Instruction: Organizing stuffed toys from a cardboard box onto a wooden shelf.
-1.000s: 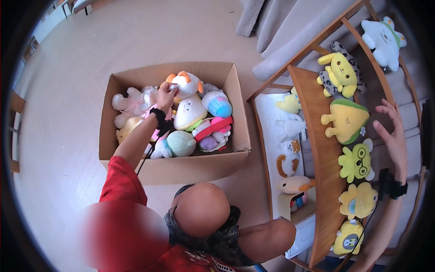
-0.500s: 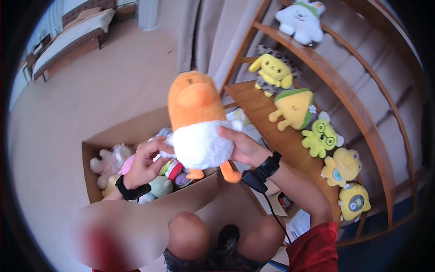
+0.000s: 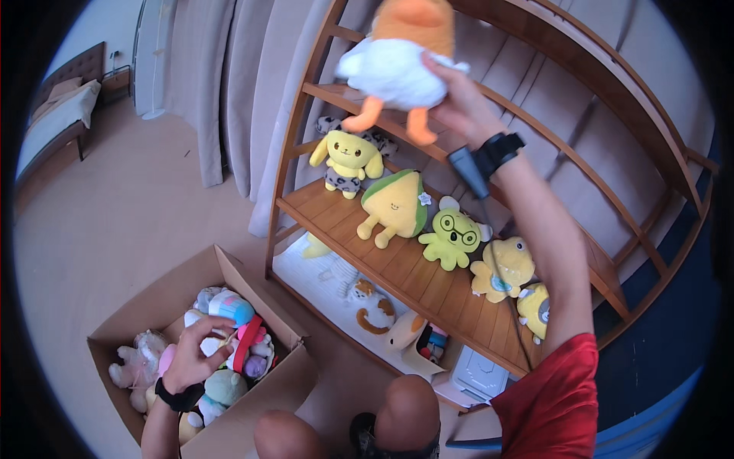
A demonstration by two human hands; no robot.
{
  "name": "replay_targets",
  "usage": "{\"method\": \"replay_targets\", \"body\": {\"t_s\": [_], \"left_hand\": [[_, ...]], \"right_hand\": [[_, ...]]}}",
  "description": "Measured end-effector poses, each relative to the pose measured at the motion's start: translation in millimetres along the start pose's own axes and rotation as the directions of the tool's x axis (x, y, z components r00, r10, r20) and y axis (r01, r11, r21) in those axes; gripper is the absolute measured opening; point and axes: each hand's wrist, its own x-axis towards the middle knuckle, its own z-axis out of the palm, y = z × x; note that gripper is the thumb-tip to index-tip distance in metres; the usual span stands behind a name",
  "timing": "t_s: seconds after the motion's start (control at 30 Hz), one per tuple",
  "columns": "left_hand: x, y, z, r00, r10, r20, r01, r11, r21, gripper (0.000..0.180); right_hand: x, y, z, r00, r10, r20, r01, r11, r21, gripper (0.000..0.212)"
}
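Observation:
My right hand [image 3: 462,103] grips an orange-and-white duck plush [image 3: 397,76] by its side, raised in front of the wooden rack's upper shelf [image 3: 336,93]. The duck stands roughly upright, its orange legs hanging down and its head cut off by the top edge. Whether it touches the shelf, I cannot tell. My left hand [image 3: 195,356] is low over the cardboard box [image 3: 264,294], fingers curved and apart, nothing held. Beneath and around those fingers lie several soft toys, among them a pale green plush [image 3: 225,388] and one with a red band [image 3: 248,344].
Along the middle shelf [image 3: 329,208] sit a yellow long-eared plush [image 3: 348,157], a triangular plush [image 3: 394,208], a green bespectacled plush [image 3: 453,236] and more yellow toys. Lower down are a brown-and-white plush [image 3: 375,306] and a lidded plastic bin [image 3: 478,372]. A cable hangs from my right wrist.
My right hand has lifted the duck plush up toward the upper shelf. My left hand has let go of the duck and moved down over the box. The view has turned right.

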Motion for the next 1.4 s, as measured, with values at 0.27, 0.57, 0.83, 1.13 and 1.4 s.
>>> {"method": "replay_targets", "body": {"t_s": [0.27,0.57,0.83,1.13,1.4], "left_hand": [[-23.2,-26.2,-22.2,0.977,-0.205,0.058,0.192,0.966,0.172,0.032],[-28.0,-45.9,-30.1,0.943,-0.288,0.167,0.256,0.948,0.187,0.026],[-32.6,-57.2,-31.1,0.917,-0.334,0.218,0.271,0.922,0.276,0.031],[-80.1,-96.3,-39.7,0.910,-0.393,0.131,0.369,0.913,0.175,0.026],[-116.4,-119.0,-118.2,0.865,-0.462,-0.197,0.502,0.819,0.278,0.024]], "right_hand": [[27.9,-14.9,-107.0,0.823,0.109,-0.558,-0.345,0.876,-0.338,0.056],[41.5,21.2,-138.0,0.737,0.290,-0.611,-0.547,0.787,-0.287,0.059],[25.3,-14.9,-160.1,0.719,0.308,-0.622,-0.672,0.536,-0.511,0.072],[31.6,-8.7,-160.7,0.804,0.351,-0.480,-0.594,0.521,-0.614,0.088],[2.0,-84.7,-270.4,0.762,0.358,-0.539,-0.647,0.457,-0.611,0.081]]}}
